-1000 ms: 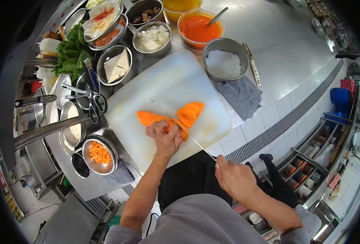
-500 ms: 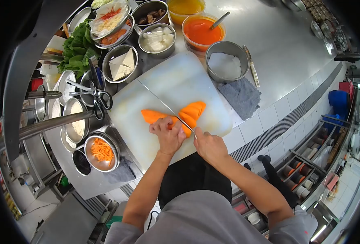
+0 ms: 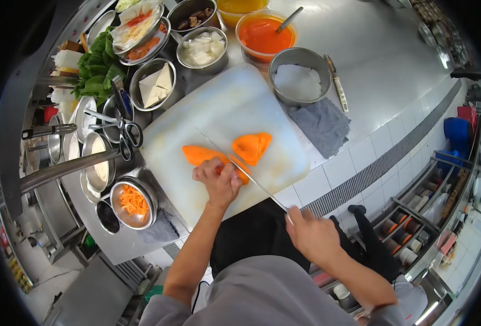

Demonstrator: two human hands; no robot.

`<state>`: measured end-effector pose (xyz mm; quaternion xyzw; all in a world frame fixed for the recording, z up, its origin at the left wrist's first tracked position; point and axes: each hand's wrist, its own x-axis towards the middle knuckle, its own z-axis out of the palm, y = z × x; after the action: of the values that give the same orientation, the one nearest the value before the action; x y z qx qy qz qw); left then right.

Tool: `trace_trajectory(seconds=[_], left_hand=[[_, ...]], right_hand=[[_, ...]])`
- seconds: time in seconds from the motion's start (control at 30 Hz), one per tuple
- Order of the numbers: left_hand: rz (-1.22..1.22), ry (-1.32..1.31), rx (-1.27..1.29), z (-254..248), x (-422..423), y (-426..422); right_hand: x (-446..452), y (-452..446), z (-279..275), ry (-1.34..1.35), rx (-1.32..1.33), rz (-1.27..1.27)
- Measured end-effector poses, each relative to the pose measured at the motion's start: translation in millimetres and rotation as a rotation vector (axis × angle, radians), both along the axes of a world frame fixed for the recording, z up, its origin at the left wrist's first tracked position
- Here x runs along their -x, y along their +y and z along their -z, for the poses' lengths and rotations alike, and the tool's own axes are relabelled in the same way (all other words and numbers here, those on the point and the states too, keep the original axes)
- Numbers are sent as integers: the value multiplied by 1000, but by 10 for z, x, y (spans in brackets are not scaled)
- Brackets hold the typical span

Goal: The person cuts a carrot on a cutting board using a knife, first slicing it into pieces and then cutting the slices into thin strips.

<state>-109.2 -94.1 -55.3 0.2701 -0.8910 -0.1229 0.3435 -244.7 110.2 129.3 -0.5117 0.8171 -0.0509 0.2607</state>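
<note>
On the cutting board (image 3: 213, 106): slicing partway

Left hand (image 3: 221, 183) is pinning the orange vegetable (image 3: 195, 154), fingers curled together; right hand (image 3: 313, 234) is clenching a knife (image 3: 261, 189). Cut slices (image 3: 252, 147) are lying just beside; the held piece, part-hidden, is seemingly remaining unsliced.

Left of the left hand (image 3: 220, 182) sits a bowl (image 3: 139, 221) of orange shreds (image 3: 133, 201); scissors (image 3: 122, 127) show farther forward. Past the right hand (image 3: 314, 233) lies a gray cloth (image 3: 322, 129), with orange-red sauce (image 3: 262, 37) farther off.
</note>
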Motion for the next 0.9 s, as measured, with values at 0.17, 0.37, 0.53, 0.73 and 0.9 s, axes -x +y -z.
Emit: trace_trajectory(seconds=[0.17,0.37,0.53,0.73,0.9], left_hand=[[5,-7,-40,6,-40,8],[14,5,-47,20,-50,3],[31,6,-28,-43,8,-14],[42,-10,-45,-33,4,-16],[29,2,-59,-58,19,8]], right_hand=[[50,402,-552,-6,-97,-18],[60,424,-636,-23,-180,-31],[70,135,-378,-55,-103,-30],[-21,-160,27,-62,-62,13],[-43,-513,367,4,-21,-17]])
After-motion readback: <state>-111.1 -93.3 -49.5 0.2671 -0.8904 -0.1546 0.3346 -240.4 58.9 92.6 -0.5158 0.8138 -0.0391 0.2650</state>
